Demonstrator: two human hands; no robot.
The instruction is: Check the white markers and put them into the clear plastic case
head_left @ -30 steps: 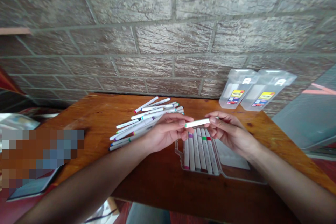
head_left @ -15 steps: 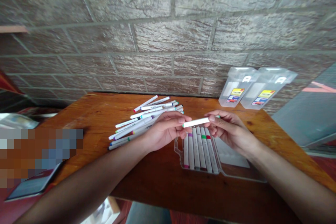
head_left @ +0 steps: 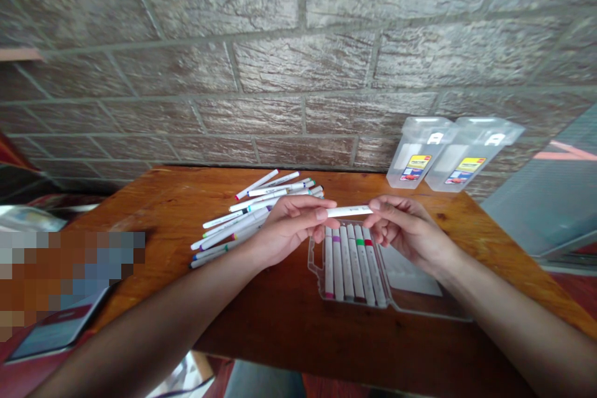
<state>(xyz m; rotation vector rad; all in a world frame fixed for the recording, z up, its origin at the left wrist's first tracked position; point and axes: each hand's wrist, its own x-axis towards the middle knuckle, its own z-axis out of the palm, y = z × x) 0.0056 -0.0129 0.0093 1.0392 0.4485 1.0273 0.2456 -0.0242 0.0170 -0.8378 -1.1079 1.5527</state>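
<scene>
L hand (head_left: 293,228) & R hand (head_left: 407,225) pinch opp. ends of white marker (head_left: 349,211), nr open clear case (head_left: 390,301) w/ marker row (head_left: 351,268); loose markers (head_left: 247,219) on counter (head_left: 280,317), L of case.

Six cased markers (head_left: 346,266), one held marker (head_left: 347,211), one clear case (head_left: 385,283), two plastic containers (head_left: 471,152) — loose markers (head_left: 242,226) too overlapped to count.

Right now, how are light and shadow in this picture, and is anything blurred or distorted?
Head view: sheen on the wall, strongest around its upper middle; head view: the table dark along its near side, lighter at the back left; head view: the boxes lean outward, probably lens distortion; head view: a pixelated patch at left; head view: print on the held marker unreadable.
</scene>
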